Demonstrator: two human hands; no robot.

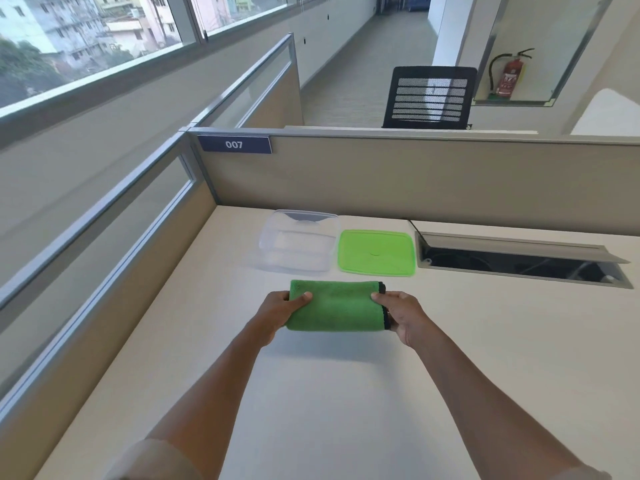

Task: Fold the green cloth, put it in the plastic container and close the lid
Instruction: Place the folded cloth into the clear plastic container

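Observation:
The green cloth [337, 306], folded into a thick rectangle with a black hem on its right end, is held just above the white desk. My left hand [277, 315] grips its left end, thumb on top. My right hand [403, 317] grips the right end at the black hem. Beyond the cloth stands the clear plastic container [298, 242], open and with nothing inside. Its green lid [375, 252] lies flat on the desk just right of it, apart from it.
An open cable tray [519, 259] with a raised flap is cut into the desk at the right. Beige partition walls [381, 174] close the desk at the back and left. A black mesh chair [429, 97] stands behind the partition.

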